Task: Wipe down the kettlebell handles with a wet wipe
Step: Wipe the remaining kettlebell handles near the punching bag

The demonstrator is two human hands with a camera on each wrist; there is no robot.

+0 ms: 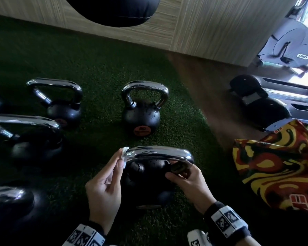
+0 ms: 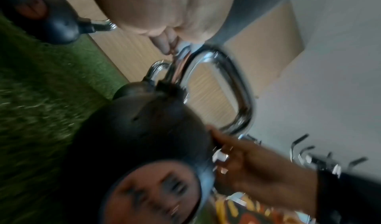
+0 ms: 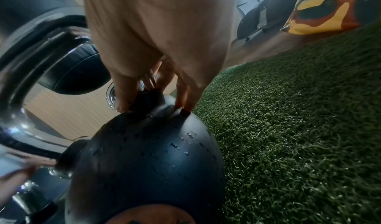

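A black kettlebell [image 1: 146, 181] with a chrome handle [image 1: 158, 154] stands on green turf right in front of me. My left hand [image 1: 105, 189] pinches a white wet wipe [image 1: 124, 155] against the handle's left bend. In the left wrist view the handle [image 2: 237, 84] is blurred and the fingertips [image 2: 164, 45] press at its top. My right hand [image 1: 187, 180] grips the right leg of the handle where it meets the ball; in the right wrist view its fingers [image 3: 123, 94] curl round that joint above the kettlebell body [image 3: 148, 159], which is dotted with droplets.
Another kettlebell [image 1: 140, 110] stands behind the near one, and several more [image 1: 60, 102] line the left side. A red and yellow patterned bag [image 1: 277, 167] lies at the right. Exercise machines [image 1: 267, 96] stand on the wood floor beyond. A dark round punching bag [image 1: 114, 9] hangs overhead.
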